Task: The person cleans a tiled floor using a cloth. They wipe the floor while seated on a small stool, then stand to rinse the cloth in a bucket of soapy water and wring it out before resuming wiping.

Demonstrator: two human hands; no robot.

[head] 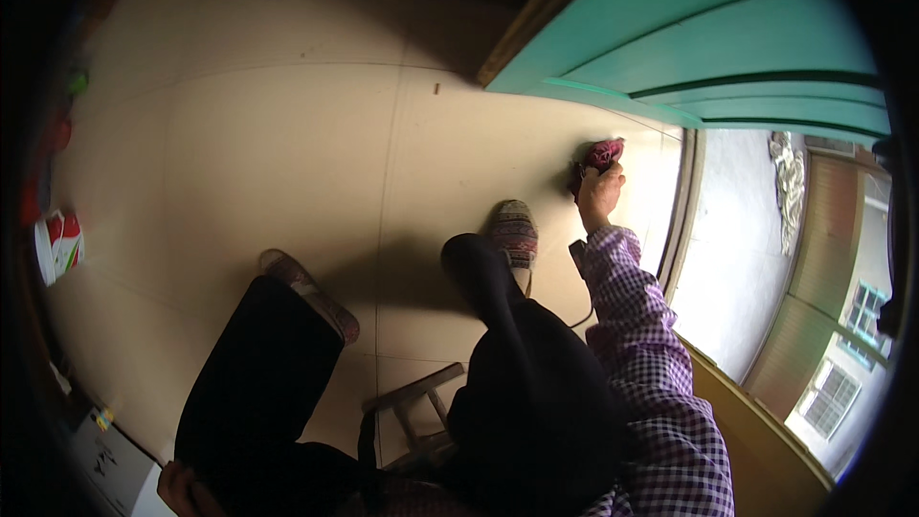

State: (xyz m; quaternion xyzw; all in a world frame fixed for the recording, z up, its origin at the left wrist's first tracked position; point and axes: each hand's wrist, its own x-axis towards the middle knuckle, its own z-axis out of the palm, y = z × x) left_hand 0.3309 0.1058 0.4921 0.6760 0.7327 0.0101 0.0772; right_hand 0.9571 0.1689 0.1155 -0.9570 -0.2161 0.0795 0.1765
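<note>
Out to the right, my right hand (pixel 602 195) grips a crumpled dark red cloth (pixel 605 151) low over the beige tiled floor (pixel 280 129). The cloth is bunched under the fingers, beside the doorway's threshold (pixel 678 219). At the lower left edge, my left hand (pixel 185 490) is partly visible against my dark trouser leg (pixel 251 373). Its fingers are in shadow, and whether it holds anything is unclear. My patterned right shoe (pixel 514 226) stands just left of the right forearm, which wears a checked sleeve (pixel 639 330).
A green door (pixel 689 29) stands at upper right. Between my legs shows a wooden stool frame (pixel 423 395). A white and red tub (pixel 61 248) is at far left. A small brown scrap (pixel 437 89) lies on the floor. A dark cord (pixel 590 312) hangs near my right sleeve.
</note>
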